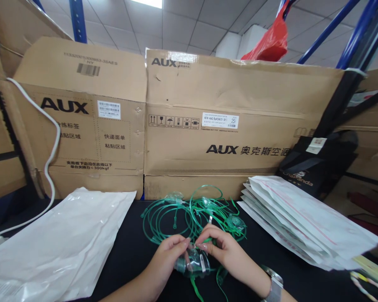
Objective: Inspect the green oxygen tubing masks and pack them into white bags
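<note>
A clear green-tinted oxygen mask (193, 263) with a metal nose strip lies low in front of me, between my hands. My left hand (171, 250) is closed, thumb and forefinger pinching at the mask's upper edge. From the other side my right hand (223, 245) pinches the same spot, its fingertips almost meeting the left ones. What exactly lies between the fingertips is too small to make out. A green elastic strap (195, 289) trails from the mask toward me. Just beyond my hands, coiled green tubing (157, 220) lies in a heap with more clear masks (234, 223).
White plastic bags (66, 235) lie on the black tabletop (126, 251) at left. A stack of white packets (296, 222) sits at right, by a black bag (311, 167). Large cardboard boxes (239, 92) wall off the back. A white cable (52, 176) runs down the left.
</note>
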The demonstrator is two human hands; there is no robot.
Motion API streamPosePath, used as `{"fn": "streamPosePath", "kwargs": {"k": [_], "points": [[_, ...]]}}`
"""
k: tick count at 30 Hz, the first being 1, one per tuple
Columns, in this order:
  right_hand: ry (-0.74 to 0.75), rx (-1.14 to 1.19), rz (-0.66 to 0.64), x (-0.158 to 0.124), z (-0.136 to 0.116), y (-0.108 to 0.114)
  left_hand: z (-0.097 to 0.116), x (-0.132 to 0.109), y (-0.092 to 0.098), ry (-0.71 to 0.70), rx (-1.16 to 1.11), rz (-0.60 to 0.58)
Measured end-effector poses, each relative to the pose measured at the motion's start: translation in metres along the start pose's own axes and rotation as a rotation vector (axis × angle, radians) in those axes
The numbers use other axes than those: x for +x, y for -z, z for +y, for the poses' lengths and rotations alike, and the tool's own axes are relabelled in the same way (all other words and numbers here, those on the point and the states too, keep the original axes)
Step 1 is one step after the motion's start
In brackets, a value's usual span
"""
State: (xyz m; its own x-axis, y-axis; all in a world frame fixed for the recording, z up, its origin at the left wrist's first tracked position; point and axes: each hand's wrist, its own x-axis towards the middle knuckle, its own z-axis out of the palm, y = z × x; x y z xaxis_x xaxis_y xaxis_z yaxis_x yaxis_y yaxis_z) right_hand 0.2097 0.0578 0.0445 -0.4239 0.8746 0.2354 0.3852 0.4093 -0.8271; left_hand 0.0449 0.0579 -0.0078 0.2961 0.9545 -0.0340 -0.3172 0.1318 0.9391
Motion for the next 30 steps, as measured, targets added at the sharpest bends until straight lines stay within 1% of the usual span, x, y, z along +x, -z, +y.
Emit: {"fn": "streamPosePath", "kwargs": {"k": [4,6,8,12,19,23,26,30], "points": [[-0.108,0.057,0.013,0.0,0.009,-0.001,0.002,0.0,0.0,0.01,0.008,-0.001],[-0.136,0.073,0.031,0.001,0.011,0.0,0.003,-0.001,0.0,0.015,0.008,-0.001],[-0.152,0.043,0.03,0.003,0.011,0.001,0.005,-0.002,-0.001,0.017,0.007,0.001],[-0.131,-0.046,-0.015,0.003,0.004,0.003,0.007,-0.003,-0.003,0.026,0.007,0.004],[-0.101,-0.142,0.089,0.001,-0.001,0.001,0.005,-0.001,-0.001,0.022,0.011,0.001],[-0.078,-0.126,0.081,-0.001,-0.005,-0.002,0.003,0.0,-0.001,0.004,0.022,0.002],[-0.114,-0.095,0.08,-0.001,-0.008,-0.004,0.002,-0.001,-0.001,-0.005,0.029,0.005],[-0.154,-0.084,0.064,0.0,-0.002,-0.004,0.005,-0.005,-0.001,-0.034,0.051,0.02]]}}
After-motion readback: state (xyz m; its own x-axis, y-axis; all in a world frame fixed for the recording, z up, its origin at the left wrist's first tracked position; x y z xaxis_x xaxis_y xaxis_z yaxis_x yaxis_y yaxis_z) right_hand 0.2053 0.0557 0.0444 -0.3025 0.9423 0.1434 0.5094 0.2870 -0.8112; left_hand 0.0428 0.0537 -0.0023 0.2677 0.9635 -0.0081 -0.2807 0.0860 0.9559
